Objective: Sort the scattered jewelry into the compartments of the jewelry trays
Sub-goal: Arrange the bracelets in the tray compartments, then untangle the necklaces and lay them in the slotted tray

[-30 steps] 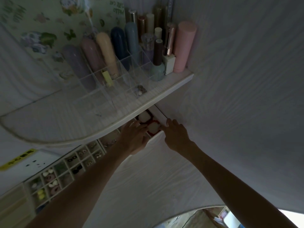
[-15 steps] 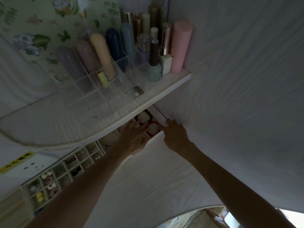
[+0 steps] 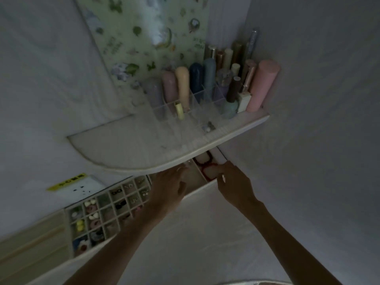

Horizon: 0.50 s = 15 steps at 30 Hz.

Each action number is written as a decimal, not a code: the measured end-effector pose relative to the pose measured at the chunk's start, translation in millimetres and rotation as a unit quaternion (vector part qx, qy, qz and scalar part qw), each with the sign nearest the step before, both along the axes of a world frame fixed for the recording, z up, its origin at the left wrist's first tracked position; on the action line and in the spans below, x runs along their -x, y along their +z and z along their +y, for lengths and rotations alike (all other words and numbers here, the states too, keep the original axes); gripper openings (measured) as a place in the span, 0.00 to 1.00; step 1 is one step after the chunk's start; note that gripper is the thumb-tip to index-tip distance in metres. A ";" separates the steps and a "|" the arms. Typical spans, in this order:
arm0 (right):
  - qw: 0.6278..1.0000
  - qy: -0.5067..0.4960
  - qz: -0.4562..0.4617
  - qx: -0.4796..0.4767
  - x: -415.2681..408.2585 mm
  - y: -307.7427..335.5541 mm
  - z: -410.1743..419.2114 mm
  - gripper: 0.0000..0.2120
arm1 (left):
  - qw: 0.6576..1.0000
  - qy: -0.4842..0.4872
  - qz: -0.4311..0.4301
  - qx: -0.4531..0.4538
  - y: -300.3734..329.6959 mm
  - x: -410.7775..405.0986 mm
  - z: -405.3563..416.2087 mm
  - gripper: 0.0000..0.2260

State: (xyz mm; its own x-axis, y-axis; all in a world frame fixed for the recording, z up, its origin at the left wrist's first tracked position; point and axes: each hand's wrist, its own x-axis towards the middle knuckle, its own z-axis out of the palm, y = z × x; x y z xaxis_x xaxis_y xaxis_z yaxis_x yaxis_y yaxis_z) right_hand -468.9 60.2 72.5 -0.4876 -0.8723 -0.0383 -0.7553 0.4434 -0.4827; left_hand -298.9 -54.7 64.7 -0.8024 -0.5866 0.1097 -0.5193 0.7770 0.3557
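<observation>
Head view: a dim, blurred scene. At 12 o'clock a curved shelf (image 3: 144, 149) juts out over the work area, and its front edge hides the far part of the tray (image 3: 115, 204) below. The tray runs from 8 o'clock toward centre, its small square compartments holding pale, pink, yellow and dark pieces too blurred to name.

The left hand (image 3: 171, 187) reaches in just under the shelf edge at centre, fingers fairly straight and loosely spread over the tray's right end. Whether its grip holds anything cannot be told.

The right hand (image 3: 234, 185) sits just beside it at about 1 o'clock from centre, fingers bent at the tray's far right corner. There a red bracelet (image 3: 205, 171) rings a pale cushion. The fingertips are at or touching the bracelet, but whether they pinch it cannot be told.

On the shelf at 1 o'clock stands a clear organizer (image 3: 193, 103) with pastel tubes (image 3: 183, 85) and bottles upright, and a pink cylinder (image 3: 262, 87) against the wall. A floral sheet (image 3: 148, 38) hangs behind at 12 o'clock. At 9 o'clock lies a white card with a yellow label (image 3: 66, 181).
</observation>
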 end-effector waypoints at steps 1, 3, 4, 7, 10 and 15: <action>1.000 0.011 -0.021 0.007 -7.4 5.2 -4.0 0.11 | 0.999 0.031 0.003 -0.012 2.4 -13.3 1.0 0.16; 0.999 0.032 -0.033 0.000 -16.4 12.7 -9.0 0.12 | 0.998 0.064 -0.005 -0.025 0.2 -30.8 1.6 0.17; 0.998 0.056 -0.035 -0.018 -27.7 17.3 -16.3 0.12 | 0.996 0.088 -0.018 -0.023 1.9 -47.3 2.7 0.16; 0.988 0.133 -0.047 -0.061 -62.6 22.7 -35.5 0.13 | 0.989 0.143 -0.022 -0.008 8.3 -86.2 6.2 0.14; 0.976 0.191 -0.058 -0.082 -102.1 23.7 -55.0 0.14 | 0.980 0.198 -0.024 -0.021 18.0 -125.3 11.6 0.09; 0.941 0.319 -0.075 -0.090 -183.8 25.1 -86.1 0.13 | 0.940 0.335 -0.029 -0.055 26.9 -214.4 31.0 0.12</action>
